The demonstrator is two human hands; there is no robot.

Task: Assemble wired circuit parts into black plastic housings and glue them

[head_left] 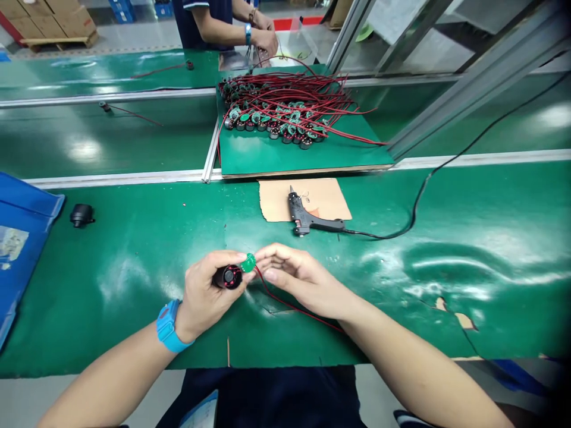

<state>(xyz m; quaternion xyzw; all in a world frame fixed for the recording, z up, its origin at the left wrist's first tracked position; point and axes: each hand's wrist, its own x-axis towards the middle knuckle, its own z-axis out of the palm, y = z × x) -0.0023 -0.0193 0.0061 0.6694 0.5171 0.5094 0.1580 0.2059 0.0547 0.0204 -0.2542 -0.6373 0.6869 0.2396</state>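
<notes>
My left hand (206,291) is closed around a short black cylindrical part (228,277), its round end with small red spots facing up toward me. At the left thumb tip sits a small round green circuit board (248,263), right beside the cylinder. Thin red wires (285,302) run from the board down to the right, passing under my right wrist. My right hand (297,276) comes in from the right, fingers bent and thumb apart from them. Its fingertips reach the board's edge; whether they grip it is hard to see.
A black glue gun (307,217) lies on a cardboard piece (274,202), its cable trailing right. Behind, a raised green board (285,156) carries many wired parts (289,113). At left are a black part (82,215) and blue bin (27,238). A co-worker (214,27) stands opposite.
</notes>
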